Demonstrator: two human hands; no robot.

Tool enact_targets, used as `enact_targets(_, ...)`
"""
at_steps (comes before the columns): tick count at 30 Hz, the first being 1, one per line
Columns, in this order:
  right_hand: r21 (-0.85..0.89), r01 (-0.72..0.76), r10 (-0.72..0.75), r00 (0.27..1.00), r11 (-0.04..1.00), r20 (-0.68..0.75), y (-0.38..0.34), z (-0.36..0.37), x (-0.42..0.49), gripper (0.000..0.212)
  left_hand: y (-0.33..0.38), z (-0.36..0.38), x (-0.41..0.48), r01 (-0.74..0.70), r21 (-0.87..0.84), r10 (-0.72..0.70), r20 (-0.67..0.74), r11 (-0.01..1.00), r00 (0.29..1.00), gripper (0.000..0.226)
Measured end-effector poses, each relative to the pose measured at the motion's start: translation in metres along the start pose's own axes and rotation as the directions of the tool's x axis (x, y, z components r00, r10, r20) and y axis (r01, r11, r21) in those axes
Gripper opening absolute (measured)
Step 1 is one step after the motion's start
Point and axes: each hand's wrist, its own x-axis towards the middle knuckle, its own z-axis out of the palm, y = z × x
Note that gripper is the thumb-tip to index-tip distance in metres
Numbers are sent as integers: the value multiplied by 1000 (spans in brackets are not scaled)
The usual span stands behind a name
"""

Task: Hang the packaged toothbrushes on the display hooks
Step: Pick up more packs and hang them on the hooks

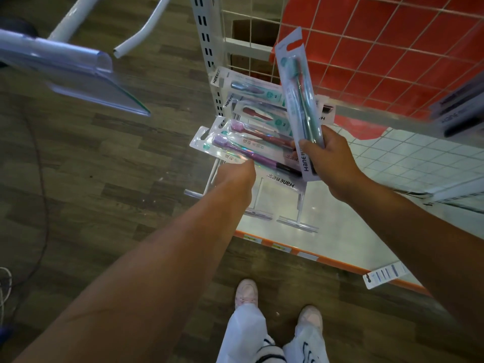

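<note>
Pack point(297, 95) raised by the grid point(366, 48), hooks point(299, 205) bare below.
Glossy packs point(251, 100) lie fanned; right hand point(334, 158) grips the slim, stiff pack by its foot — aim its slot point(293, 45) (top of card) squarely onto a hook. Left hand point(233, 176) meets the purple pack point(235, 153), hold too blurred to tell.

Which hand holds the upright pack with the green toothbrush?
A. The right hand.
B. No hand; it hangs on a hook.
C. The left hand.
A: the right hand grips the lower end of the green toothbrush pack, while the left hand holds the fanned packs.
</note>
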Motion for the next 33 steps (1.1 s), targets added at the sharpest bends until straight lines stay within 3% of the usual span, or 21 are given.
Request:
enact_targets(3,-7,0,0,1000,1000,9,0,2,-7,8,0,-4,-4,17,-32,-18,-36,999,999,31)
enact_targets(8,37,-28,27,999,999,31,-7,3,-23,11,-3,-10,-22,-236,7,236,-37,972,971,24)
enact_targets(13,169,-80,71,996,982,59,-22,0,-48,14,-3,-16,-52,-368,-92,376,80,925,923,32)
enact_targets(18,259,-91,83,996,962,39,-40,-13,-83,18,3,-24,-93,-457,-115,471,198,882,860,17)
enact_targets(29,350,-85,93,996,933,-5,-84,-58,-137,14,28,-16,-176,-354,-272,421,252,895,871,25)
enact_targets(33,424,-68,128,985,903,-114,-107,-76,-143,14,51,-12,-208,-395,-238,454,301,887,839,20)
